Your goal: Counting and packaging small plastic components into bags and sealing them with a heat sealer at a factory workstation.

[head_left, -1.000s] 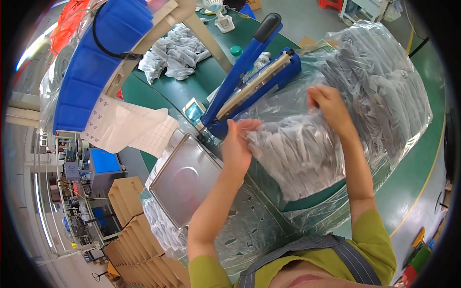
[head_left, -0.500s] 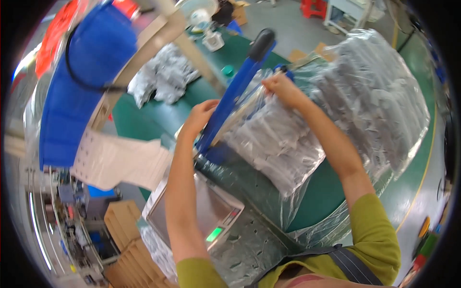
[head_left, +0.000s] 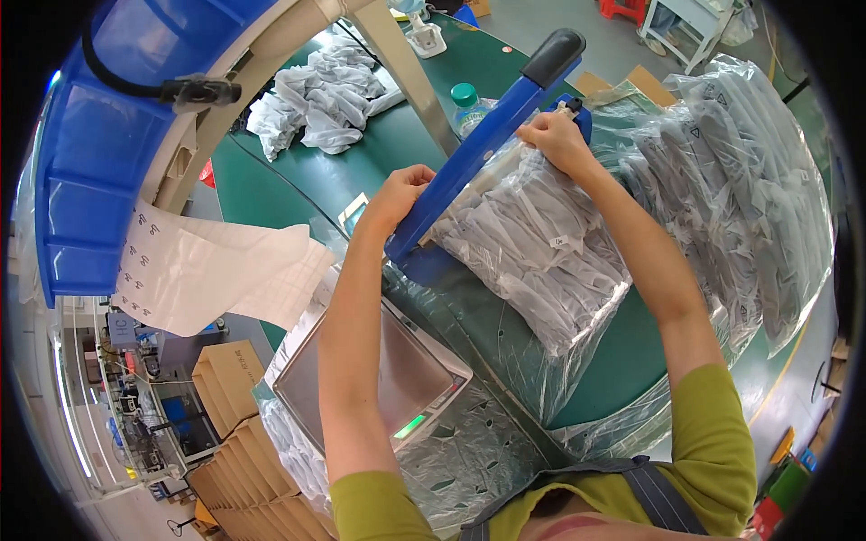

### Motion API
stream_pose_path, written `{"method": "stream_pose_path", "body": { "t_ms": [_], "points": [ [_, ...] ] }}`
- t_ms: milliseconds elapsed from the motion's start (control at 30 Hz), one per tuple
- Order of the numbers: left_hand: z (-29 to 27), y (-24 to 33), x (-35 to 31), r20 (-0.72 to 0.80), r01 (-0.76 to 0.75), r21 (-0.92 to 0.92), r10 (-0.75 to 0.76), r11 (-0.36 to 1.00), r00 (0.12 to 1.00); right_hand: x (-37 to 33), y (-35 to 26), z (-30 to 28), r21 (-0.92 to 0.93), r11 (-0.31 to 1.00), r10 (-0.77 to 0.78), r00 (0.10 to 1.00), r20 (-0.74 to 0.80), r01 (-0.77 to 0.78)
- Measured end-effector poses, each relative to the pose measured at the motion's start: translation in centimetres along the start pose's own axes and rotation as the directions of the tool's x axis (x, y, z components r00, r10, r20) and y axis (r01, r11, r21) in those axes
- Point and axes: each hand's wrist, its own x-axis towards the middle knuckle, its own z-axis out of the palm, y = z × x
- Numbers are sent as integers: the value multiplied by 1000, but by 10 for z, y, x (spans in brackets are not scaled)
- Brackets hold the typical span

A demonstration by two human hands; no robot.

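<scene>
A blue heat sealer (head_left: 460, 164) with a black handle grip stands on the green table, its long arm raised at a slant. Against its near side lies a clear plastic bag (head_left: 541, 243) filled with several small grey-white packets. My right hand (head_left: 557, 142) is closed, pinching the bag's top edge near the sealer's far end. At the near end my left hand (head_left: 401, 197) curls in beside the blue arm. Its fingertips pass behind that arm, so what they hold is hidden.
A larger clear bag of packets (head_left: 722, 180) lies at right. A scale (head_left: 374, 370) sits below my left forearm. Blue curved bin (head_left: 108, 162) and a white label sheet (head_left: 216, 261) are at left. A pile of packets (head_left: 325, 99) and a green-capped bottle (head_left: 465, 99) lie behind.
My view has shifted slightly, so the sealer and bags sit a bit further right. Both hands stay at the sealer's two ends, and the arm is still raised.
</scene>
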Motion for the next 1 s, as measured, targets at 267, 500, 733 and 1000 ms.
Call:
{"method": "stream_pose_path", "body": {
  "t_ms": [267,500,733,1000],
  "points": [
    [7,-1,16,0,38,66,-38,997,999,-1,9,-31,-85,989,-145,823,-549,118],
    [6,-15,25,-12,-18,134,19,991,1000,30,-26,-32,-621,684,-681,641,-354,383],
    [4,-9,3,-124,-22,290,61,957,990,41,15,2,-654,717,-532,795,-291,240],
    [178,22,-155,-576,-280,161,320,947,752,41,31,-17,-630,731,-558,761,-331,261]
  ]
}}
